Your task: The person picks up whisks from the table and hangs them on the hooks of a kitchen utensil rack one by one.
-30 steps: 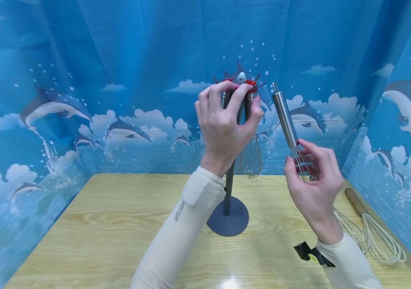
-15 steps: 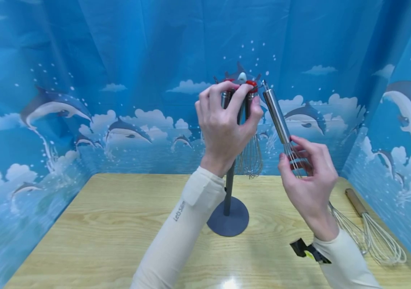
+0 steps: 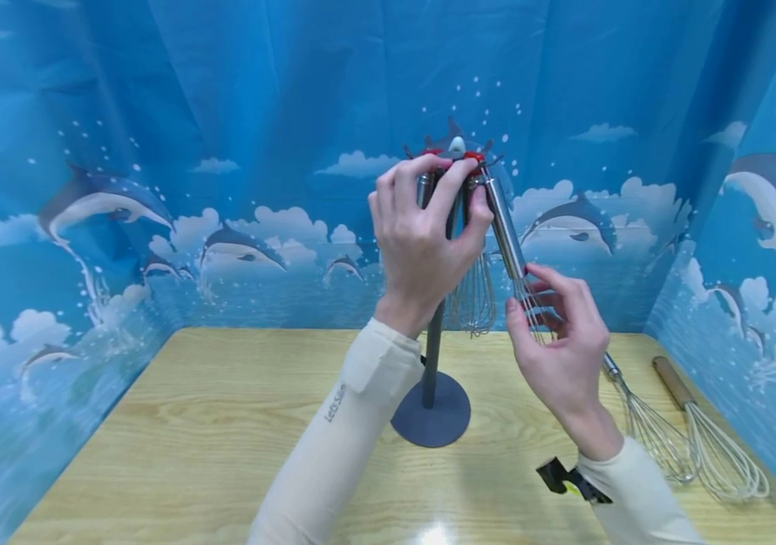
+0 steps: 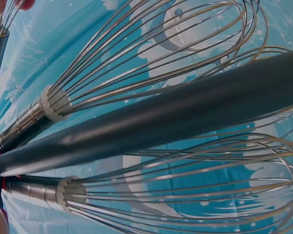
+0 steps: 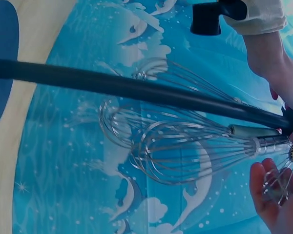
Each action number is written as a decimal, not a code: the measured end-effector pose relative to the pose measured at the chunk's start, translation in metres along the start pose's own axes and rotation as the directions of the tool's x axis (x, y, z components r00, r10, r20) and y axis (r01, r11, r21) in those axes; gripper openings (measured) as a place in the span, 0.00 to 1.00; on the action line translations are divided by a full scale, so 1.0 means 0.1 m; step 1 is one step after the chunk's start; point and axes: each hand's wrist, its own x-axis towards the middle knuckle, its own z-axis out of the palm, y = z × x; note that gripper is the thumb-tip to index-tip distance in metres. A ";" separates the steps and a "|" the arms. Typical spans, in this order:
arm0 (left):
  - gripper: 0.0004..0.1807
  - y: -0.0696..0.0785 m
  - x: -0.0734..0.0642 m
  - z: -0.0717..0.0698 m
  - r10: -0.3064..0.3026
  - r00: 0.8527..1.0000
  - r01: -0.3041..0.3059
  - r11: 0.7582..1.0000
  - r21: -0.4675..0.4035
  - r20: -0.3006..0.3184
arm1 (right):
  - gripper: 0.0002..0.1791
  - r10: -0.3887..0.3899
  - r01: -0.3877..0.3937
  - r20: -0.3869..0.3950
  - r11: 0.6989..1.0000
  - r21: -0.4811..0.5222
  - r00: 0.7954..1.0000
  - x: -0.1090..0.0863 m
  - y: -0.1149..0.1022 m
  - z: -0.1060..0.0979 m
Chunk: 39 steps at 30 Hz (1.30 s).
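A dark upright whisk stand (image 3: 433, 348) with a round base has several whisks (image 3: 475, 303) hanging from its top. My left hand (image 3: 422, 227) grips the top of the stand with curled fingers, near red hanging loops and the handles. My right hand (image 3: 561, 337) pinches a steel whisk (image 3: 506, 235) by its wires, handle up and leaning left. The loop end of that whisk is close to the stand's hooks; whether it touches one I cannot tell. In the left wrist view, wire whisks (image 4: 151, 53) hang on both sides of the pole (image 4: 151, 124).
On the right of the wooden table (image 3: 224, 431) lie a steel-handled whisk (image 3: 653, 431) and a whisk with a wooden handle (image 3: 674, 382). Behind stands a blue curtain (image 3: 292, 98) printed with dolphins.
My right hand has carried the steel whisk leftward, and its loop end now stands at the stand's top. The left hand has stayed in place.
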 end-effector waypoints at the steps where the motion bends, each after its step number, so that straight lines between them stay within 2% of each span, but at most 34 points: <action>1: 0.17 -0.01 -0.01 0.00 0.011 1.000 -0.011 1.000 -0.011 -0.001 | 0.26 0.004 -0.004 0.013 1.000 0.019 1.000 -0.01 0.00 0.01; 5: 0.18 -0.07 -0.05 -0.03 0.052 0.998 -0.055 0.993 -0.104 -0.034 | 0.29 0.016 -0.022 0.079 0.997 0.069 0.997 -0.05 0.02 0.06; 8: 0.16 -0.12 -0.06 -0.04 0.048 0.996 -0.063 0.974 -0.220 -0.073 | 0.31 0.028 -0.036 0.120 0.997 0.068 0.992 -0.06 0.03 0.09; 11: 0.15 -0.16 -0.03 -0.05 -0.015 0.993 -0.024 0.945 -0.325 -0.116 | 0.32 0.034 -0.042 0.138 0.997 0.058 0.990 -0.06 0.03 0.11; 14: 0.19 -0.19 0.01 -0.06 -0.132 0.983 0.069 0.913 -0.402 -0.129 | 0.33 0.040 -0.047 0.147 0.998 0.043 0.988 -0.06 0.03 0.13; 16: 0.23 -0.20 0.04 -0.06 -0.220 0.971 0.156 0.880 -0.448 -0.094 | 0.33 0.042 -0.047 0.148 0.998 0.032 0.988 -0.07 0.04 0.14; 18: 0.27 -0.21 0.05 -0.07 -0.288 0.957 0.242 0.841 -0.484 -0.022 | 0.34 0.041 -0.046 0.147 0.999 0.028 0.988 -0.07 0.04 0.14; 21: 0.30 -0.22 0.07 -0.07 -0.346 0.932 0.349 0.781 -0.518 0.105 | 0.33 0.035 -0.040 0.143 0.999 0.031 0.989 -0.09 0.04 0.14; 24: 0.29 -0.22 0.07 -0.08 -0.372 0.910 0.409 0.738 -0.537 0.183 | 0.33 0.039 -0.046 0.148 0.998 0.045 0.988 -0.10 0.06 0.13; 27: 0.28 -0.22 0.08 -0.06 -0.387 0.899 0.433 0.709 -0.557 0.207 | 0.33 0.049 -0.058 0.159 0.997 0.052 0.986 -0.12 0.08 0.12; 29: 0.27 -0.21 0.08 -0.05 -0.395 0.896 0.436 0.696 -0.570 0.204 | 0.34 0.059 -0.068 0.165 0.997 0.047 0.984 -0.13 0.09 0.10; 32: 0.26 -0.21 0.09 -0.04 -0.382 0.909 0.403 0.700 -0.590 0.167 | 0.34 0.071 -0.077 0.167 0.997 0.026 0.983 -0.16 0.11 0.06; 36: 0.20 -0.22 0.09 -0.02 -0.316 0.945 0.302 0.742 -0.599 0.085 | 0.35 0.074 -0.076 0.161 0.997 0.009 0.984 -0.18 0.11 -0.02; 39: 0.14 -0.22 0.09 0.00 -0.270 0.962 0.240 0.757 -0.607 0.043 | 0.35 0.069 -0.071 0.153 0.997 0.003 0.986 -0.18 0.12 -0.08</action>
